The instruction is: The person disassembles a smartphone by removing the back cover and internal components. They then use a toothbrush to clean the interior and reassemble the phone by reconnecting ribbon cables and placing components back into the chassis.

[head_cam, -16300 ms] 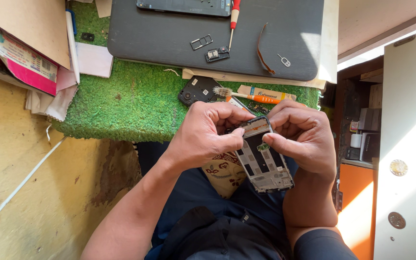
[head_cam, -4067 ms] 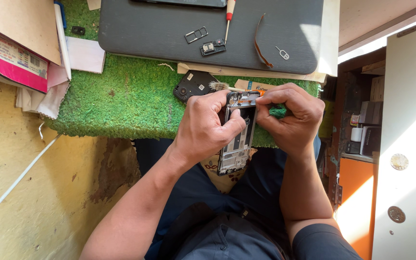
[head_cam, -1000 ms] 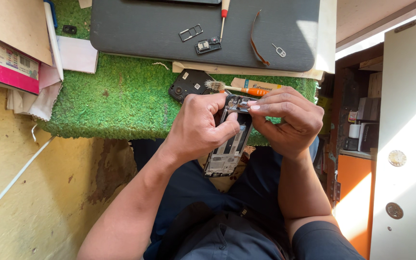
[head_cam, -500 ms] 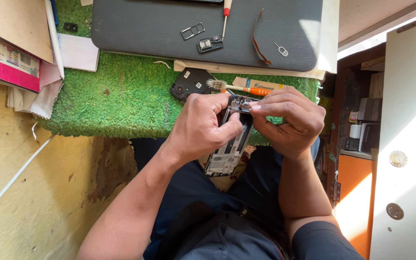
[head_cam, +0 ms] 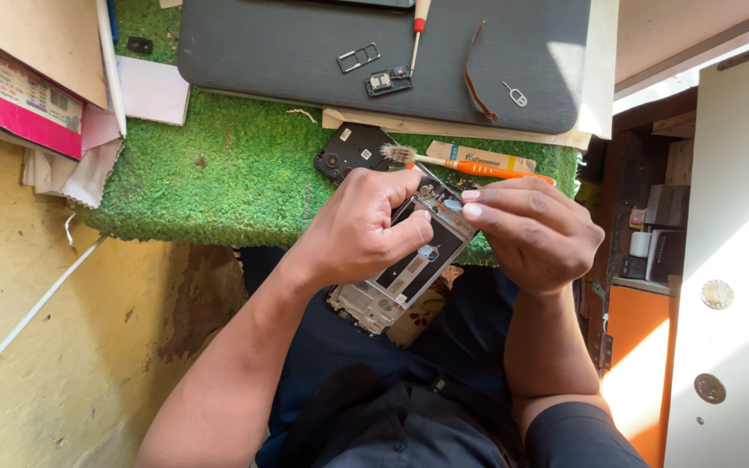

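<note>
Left hand (head_cam: 366, 234): closed around the opened grey smartphone frame (head_cam: 405, 273), axis running from 7 to 1 o'clock.
Right hand (head_cam: 530, 230): fingertips pinched at the frame's 1 o'clock end; what is held cannot be told.

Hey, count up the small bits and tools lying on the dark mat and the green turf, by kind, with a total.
On the dark mat and green turf:
Screwdriver: 1
Card trays: 2
Ejector pin: 1
Brown strip: 1
Toothbrush: 1
Black phone cover: 1
Total: 7
The opened phone in the left hand and right hand is not counted.
</note>
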